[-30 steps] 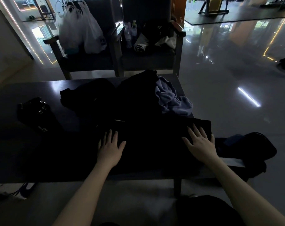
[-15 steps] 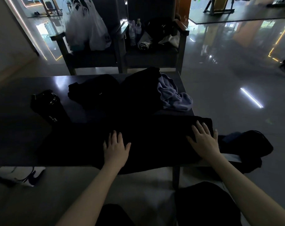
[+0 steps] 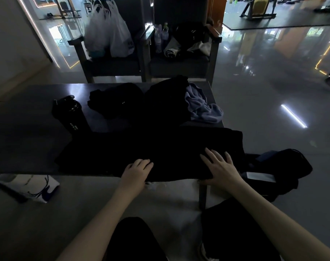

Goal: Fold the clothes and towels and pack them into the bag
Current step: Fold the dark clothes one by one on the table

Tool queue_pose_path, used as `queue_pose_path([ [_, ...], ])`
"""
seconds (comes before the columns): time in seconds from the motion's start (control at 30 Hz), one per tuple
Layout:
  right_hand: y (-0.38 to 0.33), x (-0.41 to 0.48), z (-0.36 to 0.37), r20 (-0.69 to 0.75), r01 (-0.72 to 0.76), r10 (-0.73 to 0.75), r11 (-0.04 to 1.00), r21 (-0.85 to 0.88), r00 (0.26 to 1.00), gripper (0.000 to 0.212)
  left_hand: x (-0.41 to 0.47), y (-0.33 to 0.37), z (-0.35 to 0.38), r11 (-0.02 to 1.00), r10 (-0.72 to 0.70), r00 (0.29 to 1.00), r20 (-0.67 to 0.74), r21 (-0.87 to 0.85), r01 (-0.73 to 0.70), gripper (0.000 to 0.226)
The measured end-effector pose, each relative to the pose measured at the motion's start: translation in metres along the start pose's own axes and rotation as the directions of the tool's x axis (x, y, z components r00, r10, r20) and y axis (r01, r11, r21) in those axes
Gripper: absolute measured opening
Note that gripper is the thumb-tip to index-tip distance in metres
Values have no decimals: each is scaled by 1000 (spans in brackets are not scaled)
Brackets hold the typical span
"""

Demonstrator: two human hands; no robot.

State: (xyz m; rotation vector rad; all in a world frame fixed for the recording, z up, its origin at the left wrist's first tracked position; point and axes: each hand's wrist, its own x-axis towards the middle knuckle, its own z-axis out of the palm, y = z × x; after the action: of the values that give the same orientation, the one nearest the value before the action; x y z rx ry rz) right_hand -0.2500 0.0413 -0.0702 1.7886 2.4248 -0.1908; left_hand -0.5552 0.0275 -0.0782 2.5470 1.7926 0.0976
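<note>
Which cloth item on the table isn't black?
The crumpled lilac towel at the table's far right corner. The garment spread flat near the front edge and the two heaps behind it are all black.

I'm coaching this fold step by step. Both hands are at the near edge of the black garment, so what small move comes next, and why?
Probably lift the near edge and fold it away over the far half. The black garment lies spread on the table, the left hand curls round its near edge, and the right hand lies flat beside that edge.
</note>
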Motion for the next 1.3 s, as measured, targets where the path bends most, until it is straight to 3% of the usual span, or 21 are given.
queue_pose_path([
  [0.13,-13,2,6,-286,120,-143,988,-96,948,83,5,-3,-17,973,-97,994,-50,-213,84,43],
  [0.33,-13,5,13,-397,151,-134,989,12,908,36,11,-17,-35,952,-210,977,45,-220,215,37],
  [0.43,-2,12,11,-412,165,-78,970,180,908,37,11,-35,-35,901,-291,953,81,-313,301,33],
  [0.57,4,20,3,-346,97,47,917,387,937,21,20,-50,-44,790,-360,926,109,-493,365,19],
  [0.77,5,36,-16,-234,-88,266,814,574,935,39,47,-56,-55,649,-441,880,176,-615,448,15],
  [0.9,4,44,-19,-180,-213,353,822,528,918,42,58,-53,-49,620,-485,838,250,-578,531,34],
  [1.0,4,47,-19,-161,-242,366,829,505,917,43,60,-49,-48,573,-543,796,269,-574,585,63],
  [1.1,4,49,-20,-136,-261,369,830,492,919,45,58,-47,-50,453,-405,810,425,-676,581,87],
  [1.2,2,49,-20,-152,-267,372,846,463,916,43,51,-46,-47,574,-309,837,452,-613,543,119],
  [1.3,0,49,-20,-163,-261,364,857,445,917,43,44,-28,-42,831,-362,879,312,-318,455,128],
])
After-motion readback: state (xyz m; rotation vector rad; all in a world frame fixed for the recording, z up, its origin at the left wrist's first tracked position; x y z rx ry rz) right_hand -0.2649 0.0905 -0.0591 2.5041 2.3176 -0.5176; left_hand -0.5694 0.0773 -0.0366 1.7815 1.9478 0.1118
